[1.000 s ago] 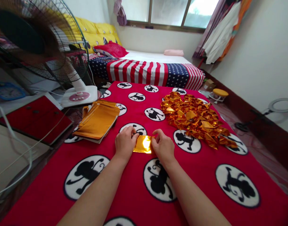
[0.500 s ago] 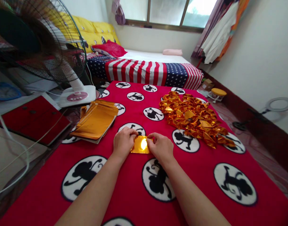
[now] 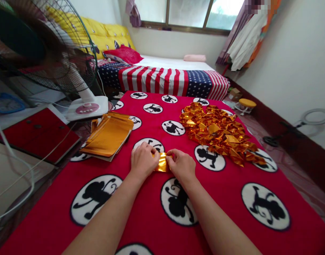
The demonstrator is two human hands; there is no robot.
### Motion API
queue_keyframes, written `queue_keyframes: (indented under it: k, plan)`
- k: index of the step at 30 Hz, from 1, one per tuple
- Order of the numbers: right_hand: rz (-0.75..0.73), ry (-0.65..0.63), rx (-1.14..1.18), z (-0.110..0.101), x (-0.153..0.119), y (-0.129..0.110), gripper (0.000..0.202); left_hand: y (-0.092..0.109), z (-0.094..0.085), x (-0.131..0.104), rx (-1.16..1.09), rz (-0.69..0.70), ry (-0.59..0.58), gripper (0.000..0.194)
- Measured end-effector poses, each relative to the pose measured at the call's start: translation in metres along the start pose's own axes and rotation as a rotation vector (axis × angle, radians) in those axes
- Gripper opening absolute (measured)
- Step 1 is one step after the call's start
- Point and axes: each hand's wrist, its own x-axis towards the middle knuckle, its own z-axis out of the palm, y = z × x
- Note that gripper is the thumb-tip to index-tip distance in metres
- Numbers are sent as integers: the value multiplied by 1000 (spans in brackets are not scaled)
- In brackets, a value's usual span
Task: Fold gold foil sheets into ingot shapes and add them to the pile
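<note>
Between my two hands a small piece of shiny gold foil paper (image 3: 161, 163) lies on the red cloth (image 3: 218, 198) with black figures in white circles. My left hand (image 3: 145, 159) has its fingers curled over the left end of the paper and covers that end. At the opposite end, my right hand (image 3: 182, 164) pinches the edge between thumb and fingers. To the left lies a stack of flat gold foil sheets (image 3: 109, 136). On the right is a heap of folded gold foil pieces (image 3: 218, 131).
A fan (image 3: 85, 106) with blurred blades stands at the left, beside a dark red panel (image 3: 37, 131) and a white cable (image 3: 29, 170). Beyond the table is a bed (image 3: 157, 79). A yellow-topped stool (image 3: 247, 103) and a ring-shaped stand (image 3: 316, 117) are at the right.
My left hand has moved slightly right over the foil paper, and less of the paper shows. The right hand has stayed in place.
</note>
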Motion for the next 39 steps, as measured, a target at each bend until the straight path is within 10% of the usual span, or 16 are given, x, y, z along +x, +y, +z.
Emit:
queue_keyframes:
  k: [21, 39]
  plan:
    - [-27, -4, 61, 1, 0, 7, 19, -46, -1, 9, -211, 85, -187, 37]
    - [-146, -57, 616, 10, 7, 38, 28, -51, -17, 6, -428, 152, -293, 30]
